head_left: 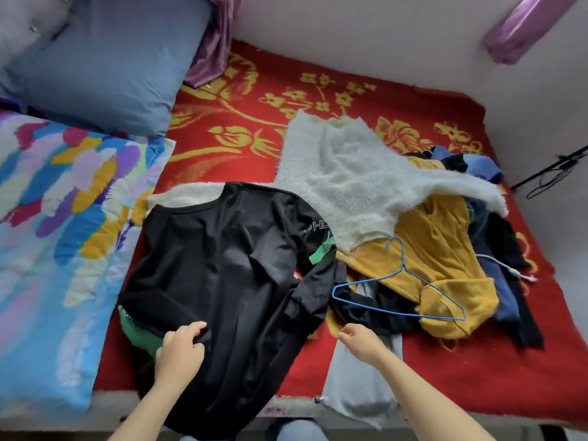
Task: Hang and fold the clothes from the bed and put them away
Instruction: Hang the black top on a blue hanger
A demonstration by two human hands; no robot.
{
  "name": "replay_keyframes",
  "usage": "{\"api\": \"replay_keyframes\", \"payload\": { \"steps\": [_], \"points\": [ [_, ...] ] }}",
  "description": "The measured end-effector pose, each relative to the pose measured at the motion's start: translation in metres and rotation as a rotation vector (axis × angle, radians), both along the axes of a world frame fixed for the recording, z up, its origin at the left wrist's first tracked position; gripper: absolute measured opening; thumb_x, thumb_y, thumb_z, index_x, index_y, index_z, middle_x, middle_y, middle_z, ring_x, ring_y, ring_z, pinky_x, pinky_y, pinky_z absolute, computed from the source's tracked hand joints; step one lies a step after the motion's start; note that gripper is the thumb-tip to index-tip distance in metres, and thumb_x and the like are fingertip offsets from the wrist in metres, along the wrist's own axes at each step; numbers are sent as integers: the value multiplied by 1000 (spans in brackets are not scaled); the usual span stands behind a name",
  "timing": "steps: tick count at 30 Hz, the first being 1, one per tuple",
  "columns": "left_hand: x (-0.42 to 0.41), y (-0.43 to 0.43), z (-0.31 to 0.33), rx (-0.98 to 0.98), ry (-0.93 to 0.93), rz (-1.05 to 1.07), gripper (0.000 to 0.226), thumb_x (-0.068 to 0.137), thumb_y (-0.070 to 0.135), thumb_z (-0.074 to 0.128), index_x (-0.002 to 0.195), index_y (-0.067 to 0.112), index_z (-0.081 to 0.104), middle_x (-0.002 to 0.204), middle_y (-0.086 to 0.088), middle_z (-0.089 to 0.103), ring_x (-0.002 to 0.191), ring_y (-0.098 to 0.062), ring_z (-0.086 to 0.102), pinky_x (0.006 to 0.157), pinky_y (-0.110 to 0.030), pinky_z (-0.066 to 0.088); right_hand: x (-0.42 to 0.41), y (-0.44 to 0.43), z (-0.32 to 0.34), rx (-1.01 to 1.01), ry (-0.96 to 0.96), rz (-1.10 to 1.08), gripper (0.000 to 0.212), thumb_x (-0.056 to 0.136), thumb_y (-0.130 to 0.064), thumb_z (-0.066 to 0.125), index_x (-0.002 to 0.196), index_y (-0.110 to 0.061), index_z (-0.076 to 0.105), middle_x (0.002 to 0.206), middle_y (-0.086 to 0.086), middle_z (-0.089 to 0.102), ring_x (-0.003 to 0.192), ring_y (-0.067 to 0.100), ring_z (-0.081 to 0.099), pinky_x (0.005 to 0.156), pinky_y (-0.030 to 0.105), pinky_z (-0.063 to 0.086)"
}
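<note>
Looking down from the head cam, you've got the black shirt (229, 265) laid flat on the red blanket (254, 128), collar away from you and hem spilling over the near edge of the bed (111, 402), which to me reads as set up for folding rather than hanging. Your left hand (183, 343) has its fingers curled round the cuff end of the sleeve on your left, which is drawn across the lower body of the shirt, so I'd guess that's the first fold going in. Your right hand (358, 340) holds nothing, fingers loose and slightly spread, hovering just off the shirt's right edge over the grey garment (359, 393), probably ready to take the other sleeve. The rest of the pile sits to the right: white fuzzy sweater (350, 179) touching the shirt's right shoulder, yellow top (439, 256) under it, dark clothes (502, 246) beyond, and the blue wire hanger (403, 265) lying across the yellow and dark stuff, near your right hand. Room-wise, the colourful quilt (63, 233) butts against the shirt's left side, so not much slack there. Open blanket is up past the collar toward the wall (381, 43), and the hem over the bed edge could drag the shirt down if you let it
</note>
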State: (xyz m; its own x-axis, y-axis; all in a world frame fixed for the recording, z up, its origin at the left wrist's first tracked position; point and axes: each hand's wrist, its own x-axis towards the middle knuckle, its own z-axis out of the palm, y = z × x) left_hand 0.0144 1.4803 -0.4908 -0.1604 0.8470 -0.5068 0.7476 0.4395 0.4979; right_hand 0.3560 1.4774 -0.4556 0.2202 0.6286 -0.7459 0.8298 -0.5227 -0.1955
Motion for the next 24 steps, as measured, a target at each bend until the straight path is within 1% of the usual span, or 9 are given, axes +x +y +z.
{"api": "replay_keyframes", "payload": {
  "steps": [2, 4, 6, 10, 13, 17, 18, 21, 24],
  "points": [
    [13, 0, -3, -21, 76, -15, 39, 86, 6, 52, 122, 19, 60, 124, -5, 59, 114, -27, 45, 93, -37, 39, 28, 0, 0, 6, -32, -34, 30, 94, -26, 44, 107, -6, 62, 104, 6, 65, 103, 23, 58, 73, 27, 38],
    [29, -1, -9, -38, 79, -9, 35, 87, 7, 53, 120, 16, 62, 123, -9, 59, 114, -30, 45, 93, -38, 38, 59, 3, -2, 25, -52, -56, 28, 93, -24, 44, 107, -7, 63, 110, 6, 64, 106, 23, 58, 79, 27, 40],
    [46, -3, -13, -53, 82, 8, 33, 87, 6, 54, 118, 13, 63, 121, -12, 59, 114, -31, 47, 94, -38, 38, 90, 12, -6, 55, -60, -79, 27, 92, -23, 45, 104, -7, 64, 110, 7, 65, 106, 24, 58, 81, 28, 42],
    [74, -13, -16, -86, 33, 166, 29, 83, -2, 58, 109, 6, 68, 112, -20, 63, 106, -37, 53, 93, -41, 41, 143, 40, -16, 124, -28, -169, 28, 95, -25, 44, 112, -12, 62, 117, 7, 63, 111, 26, 55, 85, 29, 40],
    [95, -20, -16, -120, 39, 231, 28, 81, -2, 59, 106, 6, 69, 110, -21, 65, 104, -37, 56, 93, -42, 41, 177, 69, -32, 142, -30, -236, 30, 96, -25, 42, 109, -5, 60, 117, 16, 62, 110, 32, 55, 84, 31, 39],
    [113, -17, -15, -138, 64, 316, 27, 84, 0, 57, 108, 7, 68, 112, -19, 63, 107, -36, 55, 92, -40, 39, 201, 106, -49, 170, -54, -287, 28, 95, -24, 44, 107, -3, 58, 122, 21, 58, 113, 37, 52, 88, 35, 40],
    [117, -14, -13, -140, 69, 334, 27, 85, 0, 56, 108, 6, 68, 113, -19, 63, 108, -35, 55, 91, -39, 39, 204, 112, -53, 165, -54, -271, 28, 95, -24, 44, 108, -3, 57, 124, 21, 57, 115, 37, 52, 89, 36, 40],
    [129, -1, -16, -130, 94, 368, 27, 86, 0, 55, 110, 4, 67, 114, -20, 63, 108, -36, 55, 90, -39, 38, 213, 128, -67, 145, -93, -233, 39, 95, -25, 45, 124, 0, 49, 131, 19, 51, 121, 36, 47, 91, 37, 39],
    [136, 13, -15, -134, 103, 383, 28, 86, 0, 54, 111, 4, 66, 116, -19, 63, 110, -35, 55, 91, -39, 38, 221, 137, -77, 135, -109, -250, 40, 93, -25, 50, 123, 1, 47, 129, 21, 51, 119, 38, 47, 92, 40, 40]
  ]
}}
